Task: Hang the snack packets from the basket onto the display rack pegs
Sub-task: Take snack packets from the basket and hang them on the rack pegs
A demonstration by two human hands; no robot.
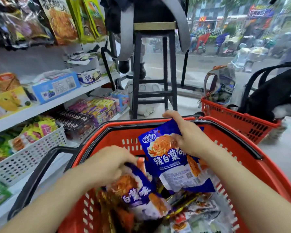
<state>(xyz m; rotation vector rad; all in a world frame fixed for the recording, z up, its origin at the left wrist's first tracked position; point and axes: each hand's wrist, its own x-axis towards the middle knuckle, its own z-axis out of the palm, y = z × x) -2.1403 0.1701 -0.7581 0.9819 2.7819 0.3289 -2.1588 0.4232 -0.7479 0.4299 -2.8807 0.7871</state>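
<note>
A red basket (252, 148) in front of me holds several snack packets. My right hand (188, 137) grips a blue-and-white packet (173, 163) by its top and holds it lifted over the basket. My left hand (111, 163) pinches the top of a second blue packet (138, 194) that still lies among the others in the basket. Hanging packets (62, 22) on the display rack show at the upper left.
Shelves (45, 105) with boxed snacks and a white perforated tray (29, 157) run along the left. A black stool (154, 69) with a bag on it stands ahead. A second red basket (238, 120) with a black backpack (274, 95) sits at the right.
</note>
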